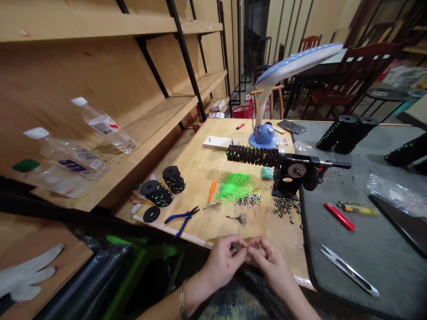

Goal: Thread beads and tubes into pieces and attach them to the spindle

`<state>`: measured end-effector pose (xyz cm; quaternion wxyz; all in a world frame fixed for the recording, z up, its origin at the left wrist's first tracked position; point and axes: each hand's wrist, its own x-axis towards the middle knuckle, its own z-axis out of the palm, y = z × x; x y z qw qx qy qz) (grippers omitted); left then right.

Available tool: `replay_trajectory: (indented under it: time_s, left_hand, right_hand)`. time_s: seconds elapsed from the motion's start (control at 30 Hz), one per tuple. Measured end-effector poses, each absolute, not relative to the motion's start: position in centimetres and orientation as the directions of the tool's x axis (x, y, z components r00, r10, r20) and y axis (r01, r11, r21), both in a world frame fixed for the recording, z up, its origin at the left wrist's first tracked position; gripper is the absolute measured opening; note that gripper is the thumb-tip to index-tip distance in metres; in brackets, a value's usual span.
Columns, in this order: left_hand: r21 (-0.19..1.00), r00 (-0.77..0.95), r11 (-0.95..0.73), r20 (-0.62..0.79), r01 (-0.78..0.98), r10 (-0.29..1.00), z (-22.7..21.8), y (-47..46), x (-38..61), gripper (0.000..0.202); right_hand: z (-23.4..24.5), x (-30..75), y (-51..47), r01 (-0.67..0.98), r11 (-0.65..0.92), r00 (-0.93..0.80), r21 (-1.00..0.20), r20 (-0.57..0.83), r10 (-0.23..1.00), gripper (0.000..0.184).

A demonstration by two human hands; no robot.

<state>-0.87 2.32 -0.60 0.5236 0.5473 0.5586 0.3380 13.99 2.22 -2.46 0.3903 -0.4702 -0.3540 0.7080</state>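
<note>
At the table's front edge, my left hand [224, 260] and my right hand [268, 258] meet fingertip to fingertip, both in a pinch. Something small and dark shows between the fingers of my left hand; its kind cannot be made out. Whatever my right fingertips hold is too small to name. Just beyond the hands lies a small tool with a grey, brush-like tuft [242, 218]. Behind it are a pile of bright green strands [235, 186] and a heap of multicoloured beads [249, 201]. Blue-handled pliers [182, 218] lie open to the left.
A black clamp-like device [293, 171] bears a row of wound black discs [251, 155]. Small metal pieces [287, 209] lie below it. A blue lamp [264, 135] stands behind. Black spools [156, 193] are at left; thread snips [350, 271] lie on the grey mat [333, 249].
</note>
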Motion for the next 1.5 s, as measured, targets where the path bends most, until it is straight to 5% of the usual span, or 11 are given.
replay_trajectory:
  time_s: [0.53, 0.67, 1.07, 1.5]
  left_hand:
    - [0.931, -0.017, 0.311, -0.320, -0.193, 0.947, 0.1, 4.2, -1.9, 0.030]
    - [0.938, -0.072, 0.296, -0.313, -0.182, 0.947, 0.1, 4.5, -3.0, 0.032]
    - [0.879, 0.167, 0.454, -0.430, -0.148, 0.887, -0.8, 2.3, -1.5, 0.029]
    - [0.894, 0.163, 0.447, -0.436, -0.034, 0.885, -1.1, 2.2, -1.6, 0.028]
  right_hand:
    - [-1.5, 14.9, 2.1, 0.099, -0.238, -0.142, -0.966, -0.250, 0.958, 0.021]
    - [-1.8, 15.5, 2.0, 0.060, -0.256, -0.094, -0.965, -0.261, 0.961, 0.025]
    - [-3.0, 14.8, 1.9, 0.030, -0.355, -0.025, -0.934, -0.356, 0.934, 0.049]
    - [-2.4, 14.5, 1.7, 0.062, -0.283, 0.127, -0.957, -0.273, 0.953, 0.053]
